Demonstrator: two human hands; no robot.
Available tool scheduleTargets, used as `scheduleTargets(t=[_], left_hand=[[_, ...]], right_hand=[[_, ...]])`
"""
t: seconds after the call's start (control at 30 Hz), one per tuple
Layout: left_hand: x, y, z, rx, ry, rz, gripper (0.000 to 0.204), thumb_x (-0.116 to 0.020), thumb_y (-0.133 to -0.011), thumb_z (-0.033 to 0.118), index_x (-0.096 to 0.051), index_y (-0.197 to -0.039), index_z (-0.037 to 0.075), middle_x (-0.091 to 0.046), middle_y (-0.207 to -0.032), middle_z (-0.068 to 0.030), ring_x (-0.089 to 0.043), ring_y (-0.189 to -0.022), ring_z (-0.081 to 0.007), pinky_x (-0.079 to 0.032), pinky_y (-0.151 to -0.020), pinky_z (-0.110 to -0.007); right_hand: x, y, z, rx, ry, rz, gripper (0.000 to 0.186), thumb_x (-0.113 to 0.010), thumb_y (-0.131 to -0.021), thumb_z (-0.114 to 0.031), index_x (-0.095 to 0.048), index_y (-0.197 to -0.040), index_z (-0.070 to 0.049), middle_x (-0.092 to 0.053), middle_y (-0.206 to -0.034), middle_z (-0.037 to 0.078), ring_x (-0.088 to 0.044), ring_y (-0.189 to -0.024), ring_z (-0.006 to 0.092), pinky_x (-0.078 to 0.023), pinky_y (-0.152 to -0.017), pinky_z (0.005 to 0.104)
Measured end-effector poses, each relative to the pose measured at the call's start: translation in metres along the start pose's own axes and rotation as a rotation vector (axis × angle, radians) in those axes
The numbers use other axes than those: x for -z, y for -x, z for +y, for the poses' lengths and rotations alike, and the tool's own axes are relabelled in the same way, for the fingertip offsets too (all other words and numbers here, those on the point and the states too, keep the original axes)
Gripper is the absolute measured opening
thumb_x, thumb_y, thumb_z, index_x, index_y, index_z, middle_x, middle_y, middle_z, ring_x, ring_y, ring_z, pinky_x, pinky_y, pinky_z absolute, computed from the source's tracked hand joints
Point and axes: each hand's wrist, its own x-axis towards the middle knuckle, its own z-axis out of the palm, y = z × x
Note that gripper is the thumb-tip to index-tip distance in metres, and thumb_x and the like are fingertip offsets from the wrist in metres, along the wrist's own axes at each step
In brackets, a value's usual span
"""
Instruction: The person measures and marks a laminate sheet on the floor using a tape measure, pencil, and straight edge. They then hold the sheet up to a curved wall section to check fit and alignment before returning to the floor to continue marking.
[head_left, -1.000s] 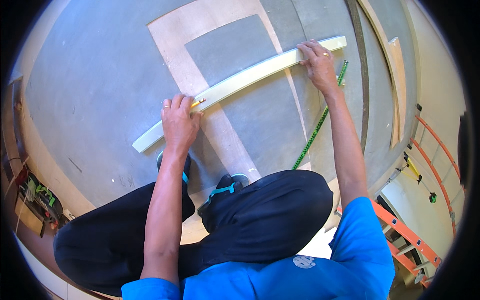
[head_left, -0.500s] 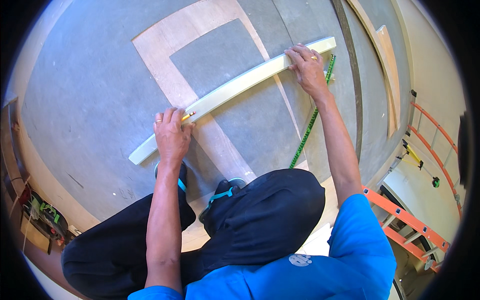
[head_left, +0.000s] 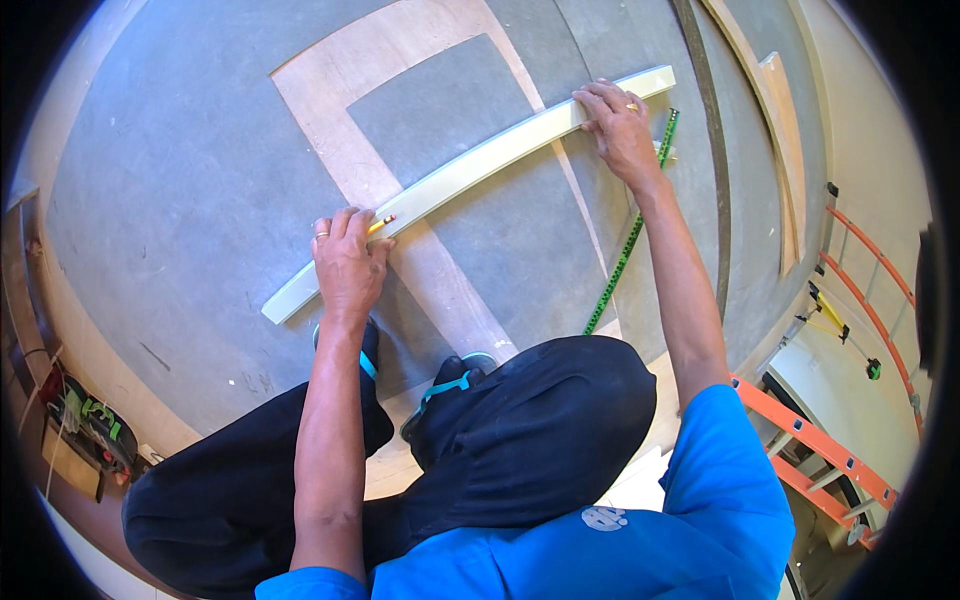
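A long pale straight bar lies slantwise over the grey floor, crossing a light wooden strip. My left hand grips its near left part, fingers over the top, with a yellow pencil poking out from under that hand. Toward the bar's far right end, my right hand is closed over it, thumb on the near side. Beside my right forearm lies a green measuring tape blade, running from near the bar's end down toward my knee. What the fingertips do behind the bar is hidden.
Light plywood strips form an angular frame on the grey floor. A dark strip and loose boards lie to the right. An orange ladder stands at lower right. Tools sit at lower left.
The view has shifted slightly, so everything sits a little differently in the picture. Both hands keep their hold on the bar, with no clear movement along it.
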Motion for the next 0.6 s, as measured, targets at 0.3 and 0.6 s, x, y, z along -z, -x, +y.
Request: scheduleTargets(t=[0.3, 0.6], left_hand=[[0.002, -0.002, 0.001, 0.010, 0.019, -0.017, 0.047, -0.087, -0.075, 0.013, -0.072, -0.120, 0.007, -0.068, -0.123, -0.0115, -0.058, -0.116, -0.0356, -0.046, -0.102, -0.047], [0.001, -0.002, -0.001, 0.019, -0.008, -0.022, 0.047, -0.086, -0.077, 0.016, -0.073, -0.121, 0.007, -0.067, -0.122, -0.0109, -0.057, -0.114, -0.0347, -0.046, -0.099, -0.047]], right_hand=[[-0.006, -0.004, 0.006, 0.014, -0.119, 0.030, 0.046, -0.070, -0.089, -0.002, -0.068, -0.133, -0.014, -0.065, -0.137, 0.007, -0.054, -0.139, 0.0282, -0.040, -0.114, 0.0496], [-0.005, -0.005, -0.002, -0.011, -0.207, 0.054, 0.050, -0.070, -0.085, 0.006, -0.070, -0.132, -0.010, -0.065, -0.137, 0.015, -0.053, -0.140, 0.0381, -0.046, -0.115, 0.0464]])
